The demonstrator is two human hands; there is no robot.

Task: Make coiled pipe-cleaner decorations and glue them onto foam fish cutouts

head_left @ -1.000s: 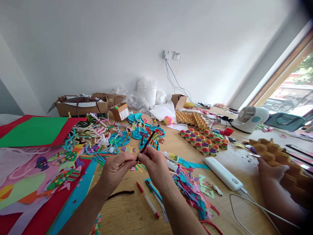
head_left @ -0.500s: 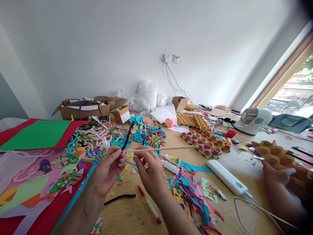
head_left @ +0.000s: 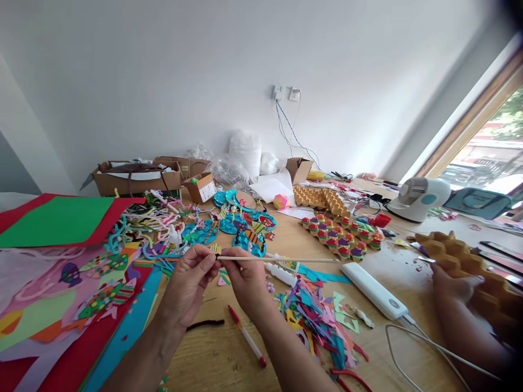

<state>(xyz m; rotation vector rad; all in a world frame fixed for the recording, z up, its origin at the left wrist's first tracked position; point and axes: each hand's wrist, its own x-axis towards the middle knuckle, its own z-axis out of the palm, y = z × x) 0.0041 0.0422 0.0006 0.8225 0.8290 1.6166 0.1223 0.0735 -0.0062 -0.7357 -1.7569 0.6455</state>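
A thin pale wooden stick (head_left: 294, 259) extends to the right from between my two hands. My left hand (head_left: 190, 280) pinches the dark brown pipe cleaner (head_left: 217, 256) at the stick's left end, where only a small dark bit shows. Close beside it, my right hand (head_left: 245, 277) grips the stick between thumb and fingers. Below the hands, another dark pipe cleaner (head_left: 206, 323) lies on the wooden table (head_left: 212, 362), left of a red-capped pen (head_left: 247, 336).
Paper strips (head_left: 318, 321) and a white power bank (head_left: 373, 290) lie to the right. Another person's hand (head_left: 455, 288) holds an egg carton (head_left: 449, 253) at far right. Coloured sheets (head_left: 57, 220) cover the left; painted carton cups (head_left: 339, 234) stand behind.
The dark pipe cleaner no longer stands up from my left hand; it is now bunched at the stick's end. My hands have come closer together.
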